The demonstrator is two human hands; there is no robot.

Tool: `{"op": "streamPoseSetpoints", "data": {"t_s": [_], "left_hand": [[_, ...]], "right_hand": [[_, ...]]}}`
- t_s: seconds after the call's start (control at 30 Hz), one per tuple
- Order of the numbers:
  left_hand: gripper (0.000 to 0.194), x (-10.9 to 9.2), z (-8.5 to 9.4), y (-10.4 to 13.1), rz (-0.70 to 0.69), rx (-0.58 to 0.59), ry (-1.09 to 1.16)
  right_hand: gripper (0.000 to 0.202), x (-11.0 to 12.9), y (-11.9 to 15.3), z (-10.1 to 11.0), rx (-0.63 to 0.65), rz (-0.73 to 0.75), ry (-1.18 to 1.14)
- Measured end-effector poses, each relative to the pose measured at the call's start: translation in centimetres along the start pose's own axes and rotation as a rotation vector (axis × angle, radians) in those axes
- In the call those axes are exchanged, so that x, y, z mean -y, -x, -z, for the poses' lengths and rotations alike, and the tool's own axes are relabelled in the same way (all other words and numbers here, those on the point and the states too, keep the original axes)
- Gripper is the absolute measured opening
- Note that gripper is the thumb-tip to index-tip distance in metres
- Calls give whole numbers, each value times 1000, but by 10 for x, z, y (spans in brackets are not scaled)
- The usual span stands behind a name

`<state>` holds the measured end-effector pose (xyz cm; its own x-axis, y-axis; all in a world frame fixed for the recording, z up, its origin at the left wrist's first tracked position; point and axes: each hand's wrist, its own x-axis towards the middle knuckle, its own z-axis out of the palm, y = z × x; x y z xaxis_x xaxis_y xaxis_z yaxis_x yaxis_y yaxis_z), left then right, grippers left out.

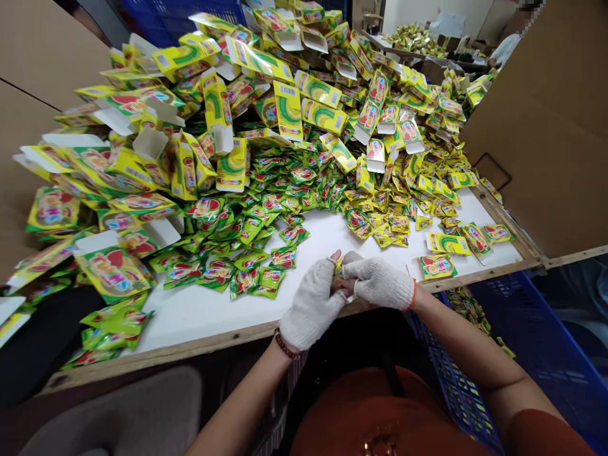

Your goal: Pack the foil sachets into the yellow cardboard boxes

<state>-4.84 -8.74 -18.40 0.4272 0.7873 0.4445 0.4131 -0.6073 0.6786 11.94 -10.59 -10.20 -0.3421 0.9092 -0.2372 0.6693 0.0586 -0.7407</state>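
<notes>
My left hand and my right hand, both in white knit gloves with bare fingertips, meet over the table's front edge. Their fingers are closed together around a small yellow packet, mostly hidden by the gloves. Left of my hands lie green candy sachets printed with watermelon. Beyond my hands are smaller yellow sachets. A heap of yellow-green cartons, several with open flaps, rises behind them. Near my right wrist, a few flattened-looking cartons rest on the white tabletop.
A wooden rim borders the table. Below right stands a blue plastic crate with yellow sachets inside. Large cardboard sheets rise at the right and left. Farther back, another table bears a yellow pile, and a person's sleeve shows.
</notes>
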Motion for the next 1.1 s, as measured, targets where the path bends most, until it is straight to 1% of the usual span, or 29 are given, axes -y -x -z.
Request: {"op": "streamPoseSetpoints", "data": {"t_s": [0.07,0.13,0.2,0.23,0.27,0.3,0.37,0.43,0.53,0.6,0.63,0.77,0.87,0.93,1.0,1.03,1.1], "left_hand": [[47,-5,9,-3,190,41,274],[37,-7,16,-6,349,55,517],[36,-5,20,-7,454,36,703],[39,-3,20,-7,492,19,777],[44,-2,20,-7,520,-2,839],[50,-1,18,-6,536,-30,886],[58,-2,14,-4,532,-99,902],[60,-4,10,-2,501,-169,830],[56,-6,5,2,456,-249,715],[52,-4,4,5,447,-268,680],[50,-3,4,7,446,-255,660],[38,2,11,13,407,-132,514],[25,2,21,13,340,-104,384],[22,1,25,10,337,-93,343],[23,1,27,8,367,-109,418],[28,1,27,6,386,-127,479],[48,3,25,5,403,-166,577]], "right_hand": [[15,-3,-7,-3,-173,149,60],[14,-6,-11,-5,-324,260,48],[10,-11,-14,-9,-486,285,-20],[8,-15,-16,-12,-550,265,-78],[11,-19,-17,-16,-586,238,-158],[15,-23,-18,-21,-588,206,-252],[21,-31,-22,-31,-545,157,-431],[23,-36,-26,-41,-529,147,-541],[28,-39,-28,-50,-551,184,-618],[30,-40,-26,-50,-542,210,-597],[29,-41,-24,-48,-527,214,-552],[21,-42,-15,-38,-489,203,-300],[16,-38,-13,-33,-472,220,-205],[14,-35,-16,-33,-436,229,-186],[14,-33,-20,-36,-445,240,-248],[19,-33,-22,-37,-465,251,-289],[34,-34,-25,-40,-501,283,-314]]}}
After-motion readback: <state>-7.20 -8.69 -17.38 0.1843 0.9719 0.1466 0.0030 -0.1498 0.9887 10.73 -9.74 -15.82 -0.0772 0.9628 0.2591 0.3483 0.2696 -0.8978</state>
